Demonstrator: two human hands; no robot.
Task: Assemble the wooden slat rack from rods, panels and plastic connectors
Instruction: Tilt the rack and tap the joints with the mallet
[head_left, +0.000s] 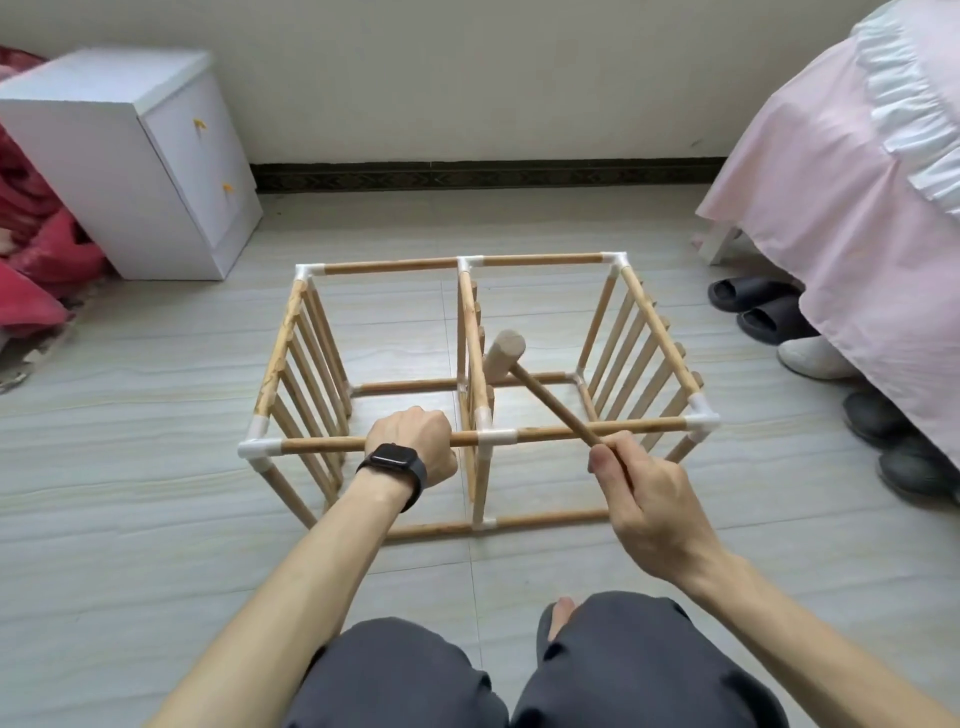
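Head view, looking down at a tiled floor. Wooden slat rack standing on the floor near its middle, between a white cabinet toward the far left and a pink-draped bed at the right edge. Frame built of rods joined by white plastic connectors; slat panels upright at the left end, the right end and across the middle. Left hand, with a dark watch on the wrist, closed around the near top rod, left of the centre connector. Right hand clamped on the handle end of a wooden mallet, thumb laid along the handle. Handle crossing over the near top rod, whether touching it not discernible; mallet head raised within the right compartment, just beside the middle panel, seemingly clear of it. Hands well apart, one on either side of the centre connector. Dark slippers and other shoes lying on the floor along the bed's edge. Red fabric heaped at the left edge beside the cabinet. Knees in dark shorts and a bare foot at the near edge.
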